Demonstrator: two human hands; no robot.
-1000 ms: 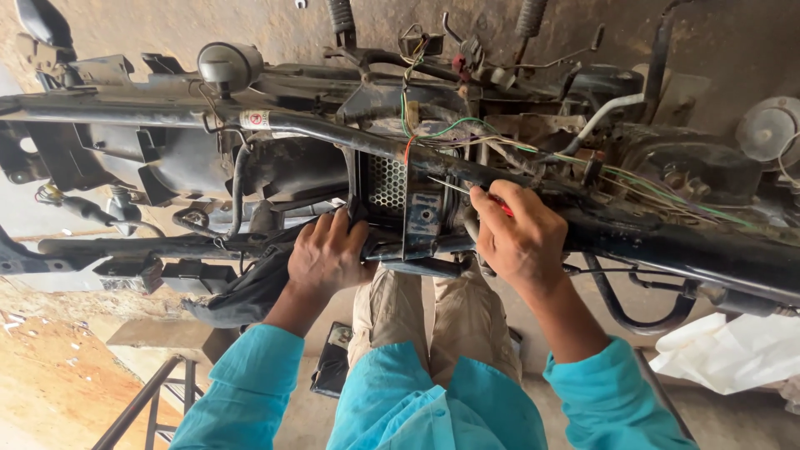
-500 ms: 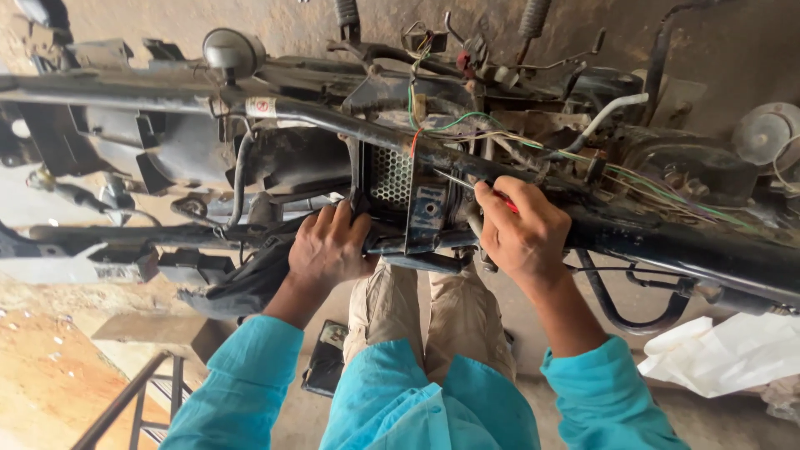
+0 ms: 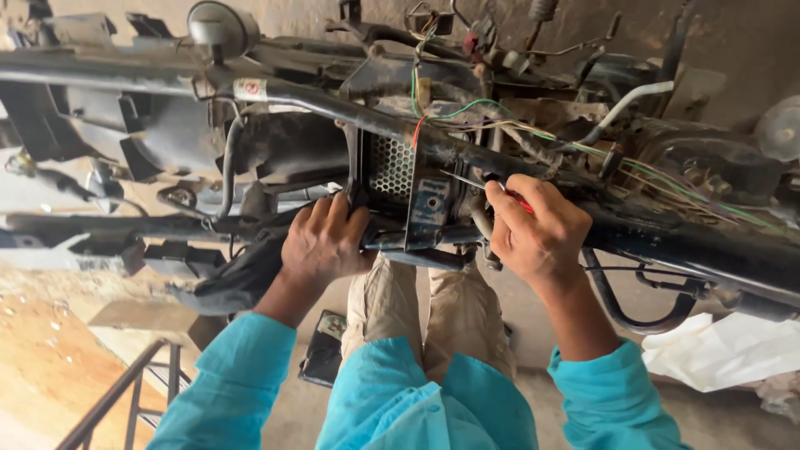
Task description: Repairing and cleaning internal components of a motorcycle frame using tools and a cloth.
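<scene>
I look down on a stripped motorcycle frame [image 3: 667, 242] with black tubes and loose green, red and yellow wires [image 3: 467, 112]. My left hand [image 3: 321, 242] grips a lower black frame tube beside a perforated metal box [image 3: 392, 171]. My right hand [image 3: 537, 229] holds a screwdriver [image 3: 479, 182] with a red handle; its thin shaft points left at a bluish bracket [image 3: 429, 208] next to the box. Both sleeves are turquoise, and my beige trousers show below the frame.
A round mirror [image 3: 218, 27] sticks up at top left. Black plastic body panels [image 3: 167, 142] lie left of the box. A white cloth or paper [image 3: 721, 350] lies at lower right. A metal stand [image 3: 125, 392] and a dark flat object [image 3: 323, 358] sit on the dusty floor.
The view has shifted slightly to the right and closer. My right hand has edged a little nearer the bracket with the screwdriver. My left hand keeps its grip.
</scene>
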